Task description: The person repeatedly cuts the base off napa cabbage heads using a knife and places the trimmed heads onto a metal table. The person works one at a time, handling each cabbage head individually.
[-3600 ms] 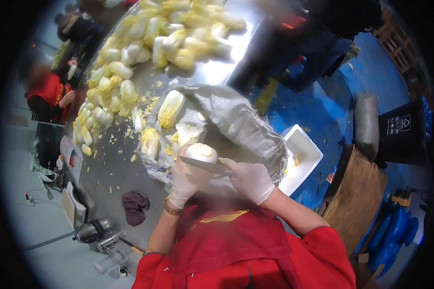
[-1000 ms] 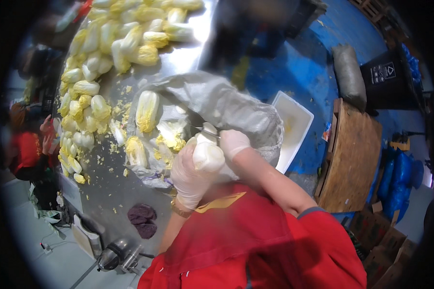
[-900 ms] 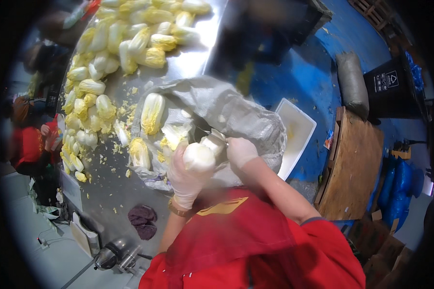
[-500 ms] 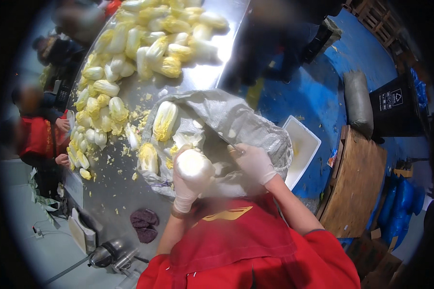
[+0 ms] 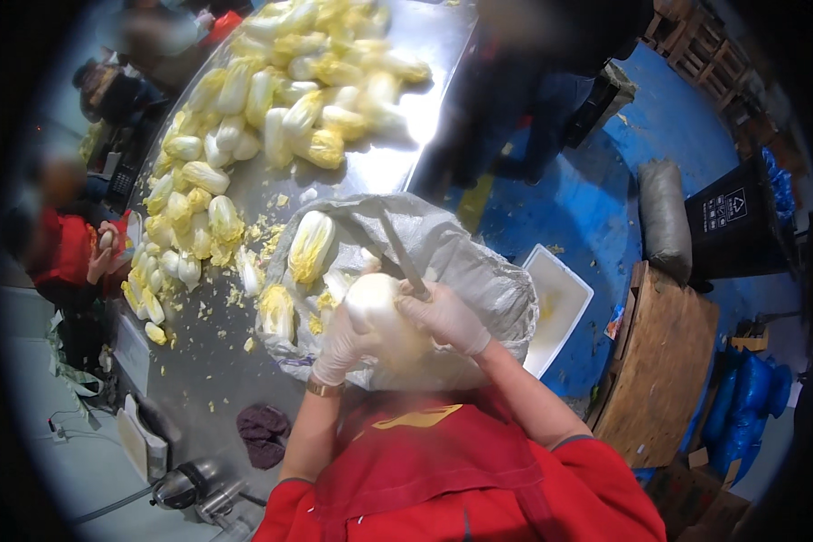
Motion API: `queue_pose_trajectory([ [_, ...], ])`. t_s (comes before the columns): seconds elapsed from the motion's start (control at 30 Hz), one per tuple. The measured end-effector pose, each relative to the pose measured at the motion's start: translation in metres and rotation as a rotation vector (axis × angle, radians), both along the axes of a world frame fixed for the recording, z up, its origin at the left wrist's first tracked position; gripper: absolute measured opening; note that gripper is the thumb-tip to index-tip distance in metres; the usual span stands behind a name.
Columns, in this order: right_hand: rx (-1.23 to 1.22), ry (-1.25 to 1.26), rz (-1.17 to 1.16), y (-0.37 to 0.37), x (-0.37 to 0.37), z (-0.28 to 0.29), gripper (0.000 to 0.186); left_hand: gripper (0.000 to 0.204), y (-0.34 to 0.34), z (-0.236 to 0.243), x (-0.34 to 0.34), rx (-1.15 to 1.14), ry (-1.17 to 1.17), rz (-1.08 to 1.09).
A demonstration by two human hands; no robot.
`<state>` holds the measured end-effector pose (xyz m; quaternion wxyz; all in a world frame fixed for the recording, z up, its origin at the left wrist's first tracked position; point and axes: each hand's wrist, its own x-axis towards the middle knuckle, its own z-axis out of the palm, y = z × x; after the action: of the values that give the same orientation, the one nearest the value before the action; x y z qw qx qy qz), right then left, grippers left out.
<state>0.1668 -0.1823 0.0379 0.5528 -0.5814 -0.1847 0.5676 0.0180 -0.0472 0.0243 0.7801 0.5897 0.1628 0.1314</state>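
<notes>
Red clothes the co-worker (image 5: 63,257) at the far left, whose hands come together beside the table (image 5: 190,361) around something pale, too small to tell. Next to that, a heap of yellow-white heads (image 5: 235,86) spreads over the steel, with leaf scraps (image 5: 269,237) scattered along its near side. Closer to me a dark purple cloth (image 5: 263,434) lies crumpled on the table. Then come 2 loose heads (image 5: 313,248) at the left of the grey woven sack (image 5: 506,303), 1 nearer to me than the other.

My left hand (image 5: 339,348), in a pale glove, with a watch (image 5: 325,388) at the wrist, curls against the left side of a cabbage (image 5: 373,298). The cabbage is in front of my apron (image 5: 425,461), over the sack, its round white end up and its lower part blurred. The knife (image 5: 399,248) points away from me, tilted a little left, its blade above the sack. My right hand (image 5: 447,316), also gloved, is closed around the handle, its fingers against the cabbage's right side.

Past the sack, a white box (image 5: 560,348) sits just beside it, then a wooden board (image 5: 664,361), a grey bundle (image 5: 666,217), a black bin (image 5: 723,226) and blue bags (image 5: 745,406).
</notes>
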Motion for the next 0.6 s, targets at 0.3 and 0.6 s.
queue_pose_trajectory([
  [0.3, 0.009, -0.547, -0.109, 0.020, -0.008, -0.007, 0.050, 0.060, -0.028, -0.005, 0.013, 0.027, 0.065, 0.486],
  [0.6, 0.067, -0.696, -0.010, 0.017, -0.007, 0.014, 0.064, 0.066, -0.024, 0.000, 0.006, 0.170, 0.089, 0.397],
])
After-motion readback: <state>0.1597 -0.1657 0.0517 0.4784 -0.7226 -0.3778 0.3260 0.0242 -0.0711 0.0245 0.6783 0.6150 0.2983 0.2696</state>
